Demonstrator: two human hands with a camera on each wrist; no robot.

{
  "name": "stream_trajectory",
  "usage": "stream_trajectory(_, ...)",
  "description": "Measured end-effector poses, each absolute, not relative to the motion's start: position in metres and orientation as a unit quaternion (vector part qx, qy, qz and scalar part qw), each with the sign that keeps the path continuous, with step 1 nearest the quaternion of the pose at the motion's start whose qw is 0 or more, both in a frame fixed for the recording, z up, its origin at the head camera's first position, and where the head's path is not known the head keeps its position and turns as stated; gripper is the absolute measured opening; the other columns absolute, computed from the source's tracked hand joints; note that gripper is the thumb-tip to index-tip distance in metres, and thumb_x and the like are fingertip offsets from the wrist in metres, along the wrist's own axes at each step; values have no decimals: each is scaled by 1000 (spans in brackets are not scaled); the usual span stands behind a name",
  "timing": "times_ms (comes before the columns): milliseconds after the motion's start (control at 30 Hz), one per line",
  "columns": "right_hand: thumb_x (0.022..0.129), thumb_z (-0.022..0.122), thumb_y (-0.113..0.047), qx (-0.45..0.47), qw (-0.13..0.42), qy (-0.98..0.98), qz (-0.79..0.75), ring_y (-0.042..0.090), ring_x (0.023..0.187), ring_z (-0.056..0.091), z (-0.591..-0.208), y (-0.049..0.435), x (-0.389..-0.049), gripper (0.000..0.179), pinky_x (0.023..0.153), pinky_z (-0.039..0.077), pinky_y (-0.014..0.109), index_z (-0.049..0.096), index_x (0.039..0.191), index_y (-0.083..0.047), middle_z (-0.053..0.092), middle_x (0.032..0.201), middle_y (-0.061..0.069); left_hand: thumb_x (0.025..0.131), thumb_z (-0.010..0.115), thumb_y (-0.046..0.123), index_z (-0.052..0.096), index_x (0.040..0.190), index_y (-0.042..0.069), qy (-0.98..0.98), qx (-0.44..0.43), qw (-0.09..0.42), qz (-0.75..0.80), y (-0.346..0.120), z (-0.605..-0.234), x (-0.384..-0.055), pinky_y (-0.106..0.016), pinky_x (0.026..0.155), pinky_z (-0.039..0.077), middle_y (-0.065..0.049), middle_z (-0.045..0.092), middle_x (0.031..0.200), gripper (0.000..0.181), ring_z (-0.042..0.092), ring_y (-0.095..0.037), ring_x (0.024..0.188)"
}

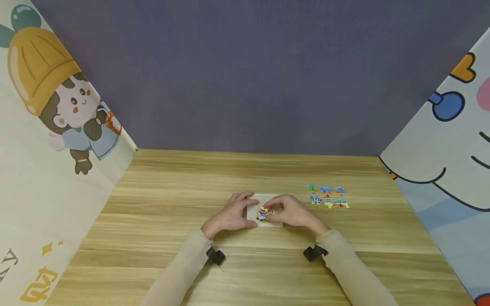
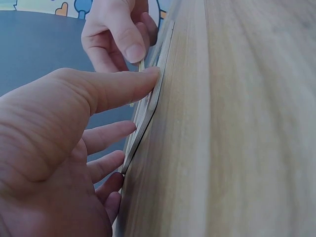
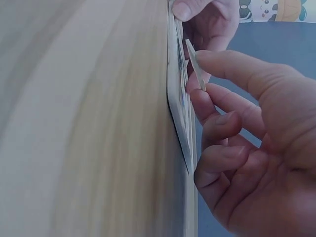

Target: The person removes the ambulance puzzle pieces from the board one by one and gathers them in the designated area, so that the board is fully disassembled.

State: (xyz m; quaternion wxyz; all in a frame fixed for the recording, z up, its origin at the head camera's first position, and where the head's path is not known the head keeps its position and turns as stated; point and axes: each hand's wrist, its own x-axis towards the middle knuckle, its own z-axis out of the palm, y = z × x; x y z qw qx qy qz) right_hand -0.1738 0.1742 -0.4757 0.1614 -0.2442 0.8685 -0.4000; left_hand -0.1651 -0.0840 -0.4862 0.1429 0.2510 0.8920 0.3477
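Observation:
A pale puzzle tray (image 1: 252, 211) lies on the table between the hands, with colourful jigsaw pieces (image 1: 262, 214) at its middle. My left hand (image 1: 232, 214) rests at the tray's left side. Its thumb touches the front edge and its fairly straight fingers reach the left and back edges. Over the tray, my right hand (image 1: 292, 211) pinches a thin puzzle piece (image 3: 195, 65) between thumb and fingers. That piece is tilted, seen edge-on in the right wrist view, so its printed face is hidden. The right hand's fingers cover part of the tray in the head view.
More loose puzzle pieces (image 1: 328, 196) lie in two rows on the wooden table (image 1: 172, 182), right of the tray. A dark panel (image 1: 245, 85) stands behind the table, and cartoon-printed walls (image 1: 440, 153) flank both sides.

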Motion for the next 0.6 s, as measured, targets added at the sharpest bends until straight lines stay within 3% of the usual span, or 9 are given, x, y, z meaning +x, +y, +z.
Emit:
stream_trajectory(300,92,85,-30,-229,167,870,-403,6,55,44,-475,191,-172,39,50,37,21,78,125,-12,60,71,-1,89,85,33,58,153,15,892,248,146,348,-84,-486,-164,-64,128,28,-7,32,175,72,27,-35,159)
stream_trajectory(400,91,86,-30,-220,165,873,-403,7,56,43,-475,196,-171,39,51,37,22,78,125,-12,58,71,-2,89,85,33,58,153,15,892,248,146,350,-84,-485,-164,-64,128,28,-7,32,175,71,27,-35,159)
stream_trajectory(600,91,86,-30,-212,158,876,-403,7,58,45,-477,205,-171,39,52,39,22,79,124,-12,68,85,-2,90,85,32,58,153,14,889,247,150,355,-84,-485,-163,-64,128,28,-7,31,175,70,25,-36,160)
